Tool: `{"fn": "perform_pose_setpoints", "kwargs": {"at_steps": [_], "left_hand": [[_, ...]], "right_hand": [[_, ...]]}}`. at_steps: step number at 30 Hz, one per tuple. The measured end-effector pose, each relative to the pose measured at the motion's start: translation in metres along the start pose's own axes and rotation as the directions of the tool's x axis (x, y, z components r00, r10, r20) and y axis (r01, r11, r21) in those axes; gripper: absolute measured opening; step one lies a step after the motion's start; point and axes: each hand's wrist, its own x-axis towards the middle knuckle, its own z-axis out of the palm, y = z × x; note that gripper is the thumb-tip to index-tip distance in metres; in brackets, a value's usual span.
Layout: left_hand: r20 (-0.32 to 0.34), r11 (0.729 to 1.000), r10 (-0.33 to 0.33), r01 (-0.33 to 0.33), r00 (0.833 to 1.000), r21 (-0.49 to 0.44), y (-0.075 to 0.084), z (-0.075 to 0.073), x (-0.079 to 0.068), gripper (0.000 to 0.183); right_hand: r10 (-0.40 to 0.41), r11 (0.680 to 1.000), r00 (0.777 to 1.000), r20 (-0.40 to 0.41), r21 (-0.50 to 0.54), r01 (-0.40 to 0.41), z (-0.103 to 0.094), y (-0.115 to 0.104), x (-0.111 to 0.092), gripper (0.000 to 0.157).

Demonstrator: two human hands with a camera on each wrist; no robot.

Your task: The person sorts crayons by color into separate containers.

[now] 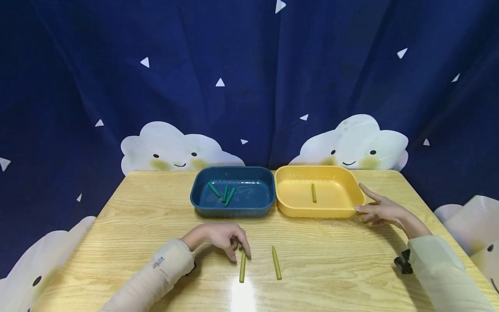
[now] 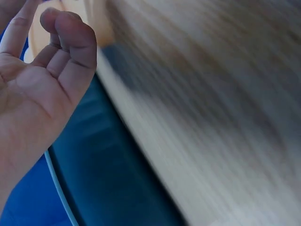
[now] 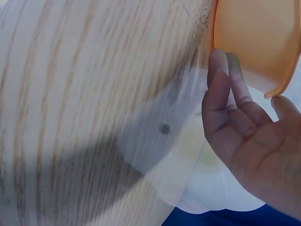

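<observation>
In the head view my left hand reaches down over the far end of an olive-yellow crayon. Thumb and index finger stand apart on either side of it, and some of the fingers are hidden. A second olive-yellow crayon lies to the right on the table. My right hand touches the right end of a yellow bin with extended fingers; its fingertips meet the bin's wall in the right wrist view. Inside that bin lies one olive-yellow crayon.
A dark blue bin stands against the yellow one's left side, with several green crayons in it. Both sit near the far edge of the wooden table. Behind hangs a blue curtain with cloud figures.
</observation>
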Motion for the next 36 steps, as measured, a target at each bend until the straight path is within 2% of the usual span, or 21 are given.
{"fn": "perform_pose_setpoints", "kwargs": {"at_steps": [4,9,13,21,25,31,36], "left_hand": [[-0.006,0.996,-0.067,0.067,0.998,0.057,0.001,0.002,0.003,0.031],[-0.034,0.988,-0.147,0.148,0.989,0.044,0.001,0.006,0.006,0.029],[-0.059,0.984,-0.170,0.173,0.984,0.046,0.001,0.007,0.008,0.028],[-0.123,0.976,-0.188,0.199,0.974,0.083,0.000,0.008,0.013,0.024],[-0.094,0.976,-0.186,0.195,0.978,0.096,0.002,0.005,0.013,0.019],[-0.038,0.989,-0.141,0.143,0.989,0.048,0.002,-0.002,0.008,0.015],[-0.041,0.992,-0.120,0.121,0.992,0.033,0.005,-0.007,0.003,0.013]], "right_hand": [[0.006,1.000,1.000,0.001,-0.004,-0.006,-0.001,0.001,0.001,0.094],[0.016,1.000,1.000,0.004,-0.003,-0.016,-0.003,0.002,0.002,0.094],[0.019,1.000,1.000,0.008,-0.004,-0.019,-0.003,0.001,0.004,0.095],[0.030,1.000,1.000,0.009,-0.005,-0.030,-0.005,-0.001,0.004,0.095],[0.032,0.999,0.999,0.013,-0.001,-0.032,-0.005,-0.002,0.004,0.095],[0.031,0.999,0.999,0.012,-0.009,-0.031,-0.004,-0.002,0.002,0.094],[0.032,0.999,0.999,0.012,-0.012,-0.032,-0.003,-0.001,0.002,0.094]]}}
